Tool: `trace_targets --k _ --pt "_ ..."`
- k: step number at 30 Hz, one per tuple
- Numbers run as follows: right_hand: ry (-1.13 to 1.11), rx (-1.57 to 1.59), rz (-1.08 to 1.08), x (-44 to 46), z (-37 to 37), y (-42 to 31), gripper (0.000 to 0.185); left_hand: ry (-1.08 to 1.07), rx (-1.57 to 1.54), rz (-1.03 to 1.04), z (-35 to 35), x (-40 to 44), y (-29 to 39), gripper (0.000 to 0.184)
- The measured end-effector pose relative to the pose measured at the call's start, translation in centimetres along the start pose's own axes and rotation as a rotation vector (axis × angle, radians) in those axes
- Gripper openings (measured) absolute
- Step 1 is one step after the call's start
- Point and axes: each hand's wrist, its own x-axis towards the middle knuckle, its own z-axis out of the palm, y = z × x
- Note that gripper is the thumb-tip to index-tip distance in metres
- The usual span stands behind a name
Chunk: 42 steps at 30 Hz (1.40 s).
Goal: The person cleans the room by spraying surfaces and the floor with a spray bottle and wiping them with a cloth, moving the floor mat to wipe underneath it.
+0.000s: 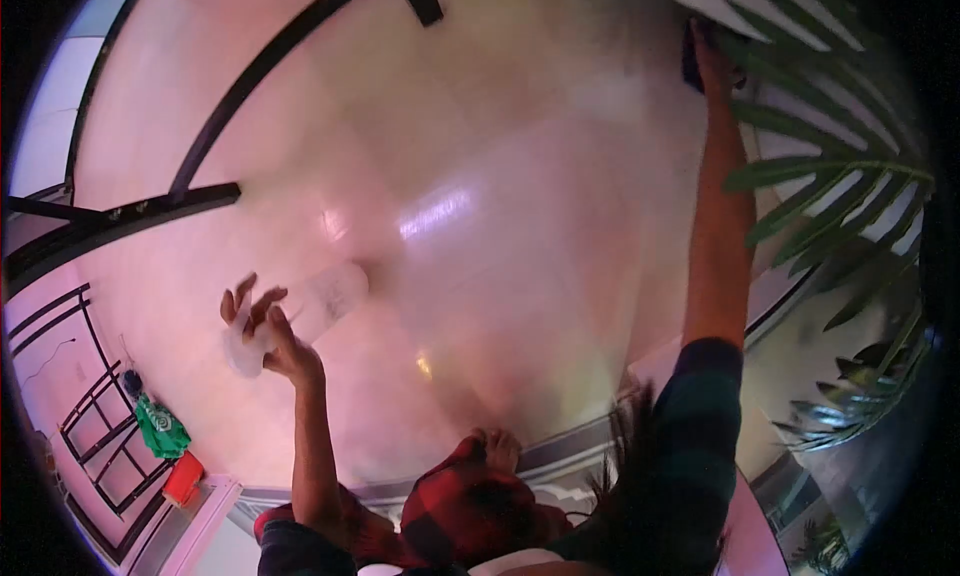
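Observation:
At the lower left, my left hand (283,344) is closed around the neck end of a whitish, translucent bottle (335,291), its fingers curled and partly apart. The bottle lies tilted in my grip, with its wider body pointing up and to the right. Far out at the upper right, my right hand (713,68) grips a dark cloth (691,58), bunched under the fingers. Green plant leaves (800,191) hang close beside that hand and forearm. What surface the cloth touches is hard to make out.
Below spreads a pale, shiny floor (520,246). Black metal rails (250,81) curve across the upper left. At the lower left are another black rack (105,416), a green bag (162,428) and a red container (184,479). My bare foot (503,450) shows at bottom centre.

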Motion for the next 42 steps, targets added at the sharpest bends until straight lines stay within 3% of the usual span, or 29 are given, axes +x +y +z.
trace_targets --k 1,3,5,7,8,10,12,14,15,16,17,18,19,22,23,24,26,29,30,32,35,37,38,40,41,42 --pt "-0.09 0.124 0.05 0.2 -0.6 -2.2 0.085 -0.032 0.036 0.005 -0.6 0.1 -0.6 0.054" --pt "-0.174 0.384 -0.104 -2.0 -0.2 -7.9 0.078 -0.074 0.074 -0.014 -0.9 -0.3 -0.5 0.053" --pt "0.151 0.388 -0.361 -4.4 3.2 -15.5 0.069 -0.129 0.112 0.026 -1.1 -0.3 -0.8 0.049" --pt "0.019 0.193 -0.427 -7.6 4.6 -21.7 0.06 -0.082 0.06 -0.035 -0.3 0.5 0.1 0.045" --pt "0.127 0.217 -0.545 -10.2 3.2 -23.8 0.058 -0.058 0.027 -0.061 0.2 0.6 0.7 0.044" --pt "-0.031 0.279 -0.827 -14.4 3.1 -23.9 0.058 -0.111 0.066 0.01 -0.5 1.4 -0.2 0.042" --pt "-0.241 0.356 -0.949 -17.8 -1.4 -18.9 0.054 -0.145 0.117 0.079 -1.0 1.9 -1.0 0.039" --pt "-0.193 0.351 -0.898 -15.3 -3.0 -10.8 0.051 -0.169 0.068 0.114 -0.9 2.1 -1.2 0.035" --pt "-0.061 0.381 -0.677 -12.6 -1.5 -6.5 0.05 -0.189 0.046 0.127 -1.1 2.1 -1.2 0.033" --pt "0.039 0.22 -0.525 -10.4 -3.6 -4.7 0.057 -0.168 0.032 0.074 -1.1 1.9 -0.9 0.031" --pt "0.281 -0.375 -0.57 -9.0 -3.1 -3.7 0.06 -0.141 0.012 0.022 -0.5 1.5 -0.4 0.029" --pt "0.291 -0.38 -0.481 -8.4 -1.9 -5.4 0.061 -0.114 -0.006 -0.028 -0.2 1.4 -0.2 0.028" --pt "0.299 -0.386 -0.393 -7.7 -0.9 -7.2 0.063 -0.168 0.054 0.097 -0.5 1.6 -0.7 0.028" --pt "0.297 0.262 -0.459 -10.2 5.4 -19.1 0.045 -0.124 -0.008 0.074 -0.4 1.4 -0.9 0.029" --pt "0.165 0.373 -0.507 -14.5 3.5 -23.4 0.041 -0.092 -0.068 -0.032 -0.2 1.1 -0.4 0.026" --pt "0.218 0.379 -0.518 -18.9 2.6 -26.2 0.043 -0.116 -0.037 0.002 -0.2 1.3 -0.3 0.024" --pt "0.022 0.288 -0.936 -25.0 0.7 -25.9 0.044 -0.168 0.02 0.077 -0.3 1.8 -0.1 0.021" --pt "-0.351 0.234 -1.136 -24.3 -5.1 -19.3 0.048 -0.093 -0.091 -0.018 0.2 1.7 0.8 0.014" --pt "-0.193 0.346 -1.036 -21.7 -4.2 -15.1 0.051 -0.09 -0.108 -0.029 0.1 1.4 0.8 0.013" --pt "0.047 0.12 -0.616 -17.3 -4.6 -6.8 0.049 -0.191 -0.067 0.058 -0.6 1.0 -0.5 0.017" --pt "0.118 -0.208 -0.215 -19.3 -9.9 3.8 0.051 -0.166 -0.13 0.034 -0.8 0.5 -0.5 0.019" --pt "0.287 -0.545 -0.275 -22.2 -9.6 13.4 0.055 -0.125 -0.148 0.031 -0.5 0.5 0.2 0.017" --pt "0.304 -0.558 -0.12 -24.2 -8.0 16.5 0.056 -0.111 -0.156 0.035 -0.3 0.5 0.4 0.016" --pt "0.478 -0.671 0.458 -27.6 -9.0 13.4 0.058 -0.122 -0.172 0.064 -0.1 0.2 0.4 0.015" --pt "0.547 -0.703 0.661 -28.7 -8.4 10.2 0.059 -0.136 -0.179 0.096 -0.2 0.4 0.1 0.015" --pt "0.565 -0.69 0.724 -29.8 -7.7 6.4 0.061 -0.143 -0.186 0.125 -0.2 0.2 0.1 0.015"
